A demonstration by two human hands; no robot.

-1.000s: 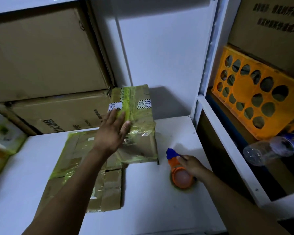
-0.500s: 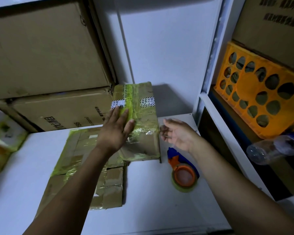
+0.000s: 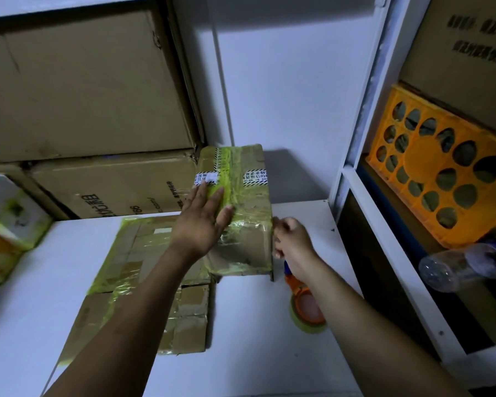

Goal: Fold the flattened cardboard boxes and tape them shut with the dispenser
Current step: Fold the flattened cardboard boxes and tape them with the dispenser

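Note:
A folded cardboard box [image 3: 249, 216] wrapped in yellow-green tape stands on the white shelf [image 3: 255, 339] against the back wall. My left hand [image 3: 204, 222] lies flat on its top, fingers spread. My right hand [image 3: 292, 242] touches the box's right side, fingers curled at the edge. Beneath and to the left, flattened cardboard [image 3: 143, 282] with tape strips lies on the shelf. The orange and blue tape dispenser [image 3: 307, 305] with a yellowish roll rests on the shelf, just under my right wrist, partly hidden by it.
Large brown cartons [image 3: 83, 110] are stacked at the back left. A white and yellow packet [image 3: 9, 224] sits at the far left. Right of the white upright [image 3: 364, 110] are an orange plastic crate [image 3: 441, 173] and a clear plastic bottle [image 3: 464, 265].
My right hand let go of the tape dispenser, rose, and moved left to the right side of the box. My left hand stayed flat on the box top.

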